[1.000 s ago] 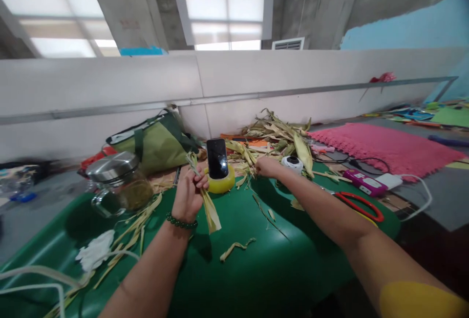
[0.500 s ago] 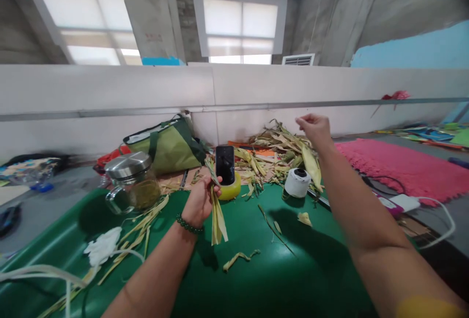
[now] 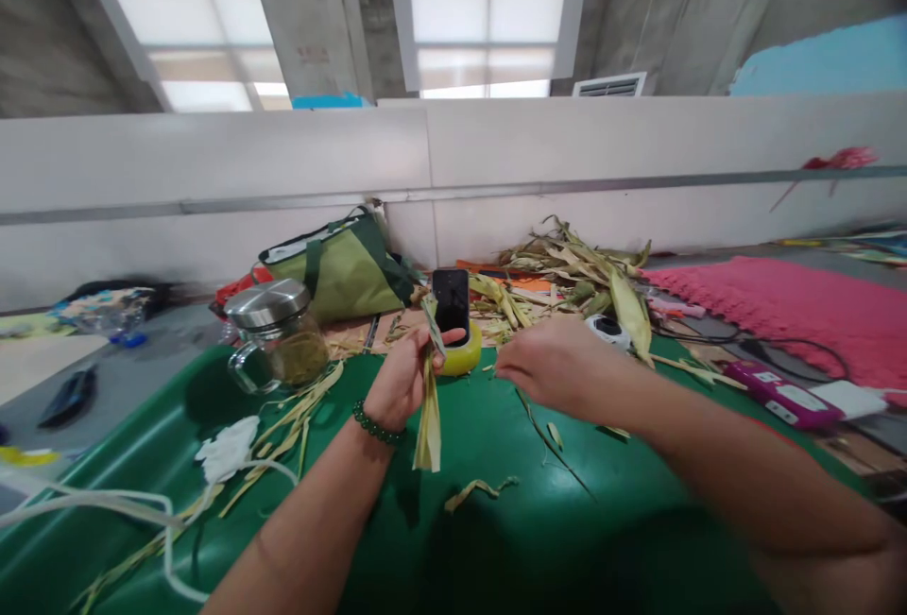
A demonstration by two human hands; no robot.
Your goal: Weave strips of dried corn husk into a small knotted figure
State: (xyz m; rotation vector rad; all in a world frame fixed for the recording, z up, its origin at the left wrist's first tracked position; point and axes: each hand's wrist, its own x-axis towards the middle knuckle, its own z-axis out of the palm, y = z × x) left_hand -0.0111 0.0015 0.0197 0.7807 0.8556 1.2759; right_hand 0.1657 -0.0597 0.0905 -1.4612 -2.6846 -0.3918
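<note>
Husk bundle (image 3: pixel 427 431): where's it sitting, and what holds it?

Head view, the only one. It's in the left grip (image 3: pixel 405 377), off the tabletop (image 3: pixel 383 554). Fingers part-curled round the upper strips, one finger sticking out. Lower ends hang loose below the grip.

Right grip (image 3: pixel 559 365)?

To the right of the left one, apart from it. Fingers bent, back of the hand to camera. Can't tell if the tips are closed or pinching a fine strand.

Failure modes?

First: slip. Hold looks light to me; a sideways pull could slide a strip out or fan the lower ends. Dry husk would probably split if tugged hard.

Second?

Phone (image 3: pixel 451 298), upright in the yellow roll (image 3: pixel 464 358) just beyond the left grip. In view the fingers overlap the roll; can't tell if they touch. A forward jab could tip it.

Right side?

White spool (image 3: pixel 607 332) just beyond the right grip. A careless backhand could roll it off.

Left side?

Glass jar (image 3: pixel 298 355), left of the left grip, near. White cable (image 3: pixel 166 513) lies near that forearm; a snag could drag it through the loose strips (image 3: pixel 283 431).
</note>
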